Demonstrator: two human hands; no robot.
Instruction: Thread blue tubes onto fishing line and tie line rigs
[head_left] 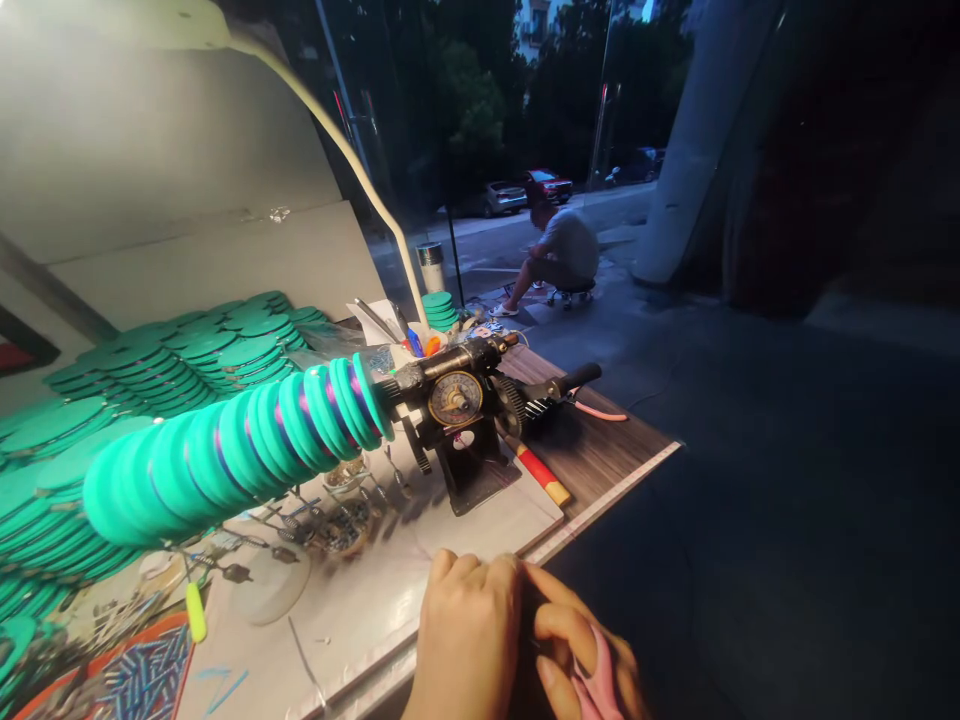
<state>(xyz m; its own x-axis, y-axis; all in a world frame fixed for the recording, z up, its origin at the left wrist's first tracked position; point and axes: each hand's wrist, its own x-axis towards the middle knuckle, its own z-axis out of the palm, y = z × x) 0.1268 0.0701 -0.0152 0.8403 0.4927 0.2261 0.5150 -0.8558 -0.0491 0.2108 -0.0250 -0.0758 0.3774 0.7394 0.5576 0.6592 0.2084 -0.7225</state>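
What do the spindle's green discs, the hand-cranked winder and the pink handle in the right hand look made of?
Green discs: probably foam, matte and soft-edged.
Hand-cranked winder: apparently metal, dark, with glints and gear teeth.
Pink handle in the right hand: likely plastic, smooth and evenly coloured.

green discs [232,455]: matt, foam-like | winder [459,400]: dark metal | pink handles [599,672]: smooth plastic | tabletop [607,450]: wood-grain
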